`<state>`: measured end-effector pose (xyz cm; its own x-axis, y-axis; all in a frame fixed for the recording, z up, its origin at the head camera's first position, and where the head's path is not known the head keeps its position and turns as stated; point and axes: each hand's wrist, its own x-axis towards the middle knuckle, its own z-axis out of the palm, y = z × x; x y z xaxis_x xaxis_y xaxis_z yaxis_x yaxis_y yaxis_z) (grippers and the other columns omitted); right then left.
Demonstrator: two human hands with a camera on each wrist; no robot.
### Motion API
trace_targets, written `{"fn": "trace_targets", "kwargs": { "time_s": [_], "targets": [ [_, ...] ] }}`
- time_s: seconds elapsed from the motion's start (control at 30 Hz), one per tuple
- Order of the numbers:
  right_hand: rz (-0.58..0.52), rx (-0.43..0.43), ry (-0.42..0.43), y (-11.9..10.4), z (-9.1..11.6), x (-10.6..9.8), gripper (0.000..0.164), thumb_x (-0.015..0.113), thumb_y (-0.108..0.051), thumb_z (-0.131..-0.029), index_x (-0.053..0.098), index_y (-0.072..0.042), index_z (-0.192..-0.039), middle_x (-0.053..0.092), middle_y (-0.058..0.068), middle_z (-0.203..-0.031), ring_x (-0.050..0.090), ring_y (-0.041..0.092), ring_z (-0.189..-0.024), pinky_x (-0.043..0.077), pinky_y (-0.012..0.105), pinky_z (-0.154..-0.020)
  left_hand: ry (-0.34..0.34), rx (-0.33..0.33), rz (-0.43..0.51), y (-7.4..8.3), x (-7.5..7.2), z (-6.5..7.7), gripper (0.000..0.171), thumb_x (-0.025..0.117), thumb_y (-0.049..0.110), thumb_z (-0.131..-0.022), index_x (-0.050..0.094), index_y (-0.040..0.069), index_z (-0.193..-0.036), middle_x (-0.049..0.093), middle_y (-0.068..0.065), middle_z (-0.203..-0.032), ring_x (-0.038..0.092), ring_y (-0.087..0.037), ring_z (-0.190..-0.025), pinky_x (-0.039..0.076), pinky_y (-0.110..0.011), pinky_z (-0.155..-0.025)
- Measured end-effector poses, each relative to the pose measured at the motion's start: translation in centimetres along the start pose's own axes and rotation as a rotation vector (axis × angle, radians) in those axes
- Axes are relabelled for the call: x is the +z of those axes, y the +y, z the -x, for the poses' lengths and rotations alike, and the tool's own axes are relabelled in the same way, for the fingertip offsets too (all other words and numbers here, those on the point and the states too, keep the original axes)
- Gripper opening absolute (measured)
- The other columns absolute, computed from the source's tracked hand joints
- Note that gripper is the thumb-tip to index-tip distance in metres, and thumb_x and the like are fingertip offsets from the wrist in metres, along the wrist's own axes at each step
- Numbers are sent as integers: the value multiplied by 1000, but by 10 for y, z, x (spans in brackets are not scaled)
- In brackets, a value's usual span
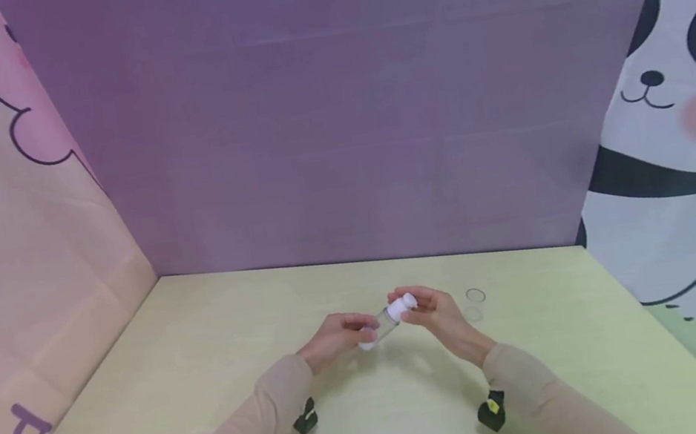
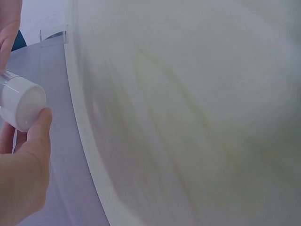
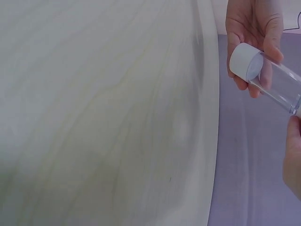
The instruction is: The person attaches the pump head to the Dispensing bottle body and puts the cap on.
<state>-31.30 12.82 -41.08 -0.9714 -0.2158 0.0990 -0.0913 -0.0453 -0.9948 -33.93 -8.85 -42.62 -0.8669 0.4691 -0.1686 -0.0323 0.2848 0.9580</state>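
Observation:
A small clear bottle [image 1: 385, 322] with white ends is held tilted above the table, its right end higher. My left hand [image 1: 339, 337] grips the white base [image 2: 32, 107] at the lower end, thumb and fingers on opposite sides. The right hand [image 1: 433, 313] pinches the white top [image 1: 400, 306] at the upper end. In the right wrist view the see-through body [image 3: 278, 87] looks hollow, and the left fingers [image 3: 256, 89] curl beneath the base. Only part of my right hand [image 3: 292, 162] shows there, at the right edge.
To the right of my right hand, a clear open cylinder [image 1: 475, 295] stands on the pale wooden table [image 1: 225, 340]. Purple cloth [image 1: 336, 136] hangs behind the table's far edge, with printed cloths at both sides. Black devices [image 1: 492, 411] sit at my wrists.

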Motion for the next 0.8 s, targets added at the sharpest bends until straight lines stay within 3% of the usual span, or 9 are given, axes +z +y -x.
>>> {"fn": "trace_targets", "kwargs": {
  "time_s": [0.3, 0.8],
  "targets": [
    [27, 11, 35, 0, 4, 0, 45, 69, -8, -80, 53, 1, -122, 63, 7, -118, 60, 9, -104, 48, 25, -88, 19, 1, 2, 2, 5, 6, 30, 68, 24, -82, 66, 15, -111, 59, -4, -119, 54, -19, -99, 44, -41, -91],
    [9, 22, 25, -19, 29, -3, 47, 71, -13, -78, 55, -1, -120, 62, 10, -119, 61, 9, -102, 48, 29, -90, 91, -56, -22, 29, 26, 39, 32, 68, 25, -82, 65, 16, -112, 58, -4, -120, 53, -20, -101, 43, -43, -91]
  ]
}}
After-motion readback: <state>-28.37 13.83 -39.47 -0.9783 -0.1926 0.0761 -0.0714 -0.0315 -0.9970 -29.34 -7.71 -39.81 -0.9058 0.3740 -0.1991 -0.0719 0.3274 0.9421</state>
